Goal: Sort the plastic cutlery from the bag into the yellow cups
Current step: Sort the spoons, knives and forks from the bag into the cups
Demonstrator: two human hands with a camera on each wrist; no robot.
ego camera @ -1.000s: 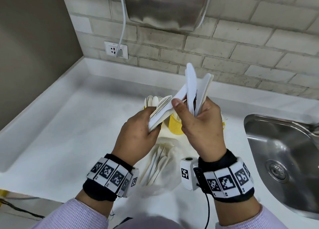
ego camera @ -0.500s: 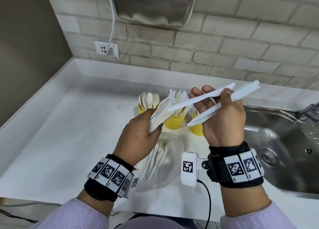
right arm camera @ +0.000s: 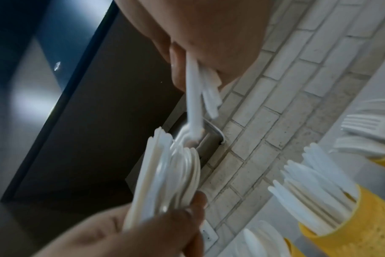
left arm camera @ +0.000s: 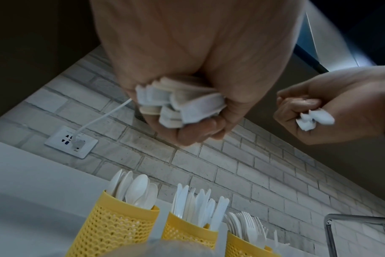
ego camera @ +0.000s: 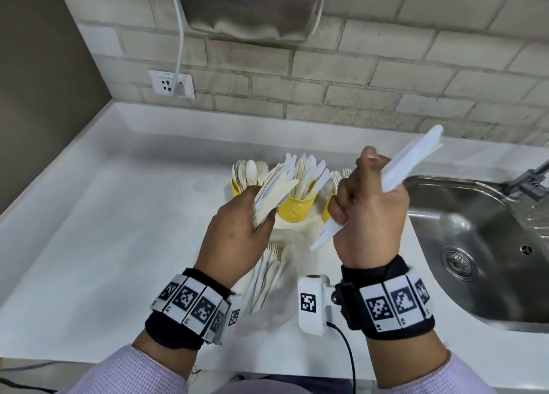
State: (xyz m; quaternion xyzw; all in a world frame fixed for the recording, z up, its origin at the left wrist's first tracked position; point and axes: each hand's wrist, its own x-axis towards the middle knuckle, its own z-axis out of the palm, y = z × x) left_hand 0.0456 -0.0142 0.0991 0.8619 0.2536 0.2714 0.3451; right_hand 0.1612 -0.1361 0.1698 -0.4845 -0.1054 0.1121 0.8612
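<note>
Three yellow mesh cups stand at the back of the white counter: the spoon cup (ego camera: 236,188), the knife cup (ego camera: 295,210) and the fork cup (ego camera: 327,208). My left hand (ego camera: 252,218) grips a thick bundle of white plastic knives (ego camera: 274,193) in front of the cups; the handle ends (left arm camera: 180,102) show in its fist. My right hand (ego camera: 367,194) grips a few knives (ego camera: 416,158), blades pointing up to the right, above the fork cup. The clear bag (ego camera: 269,274) with more cutlery lies on the counter below my hands.
A steel sink (ego camera: 481,245) with a tap (ego camera: 531,179) lies to the right. The brick wall behind holds a socket (ego camera: 171,84) with a white cable and a metal dispenser (ego camera: 252,7). A dark wall bounds the counter on the left.
My right hand has drawn a few knives out of the left hand's bundle, moved right and gathered them into one tilted stack. The left hand has stayed with its bundle.
</note>
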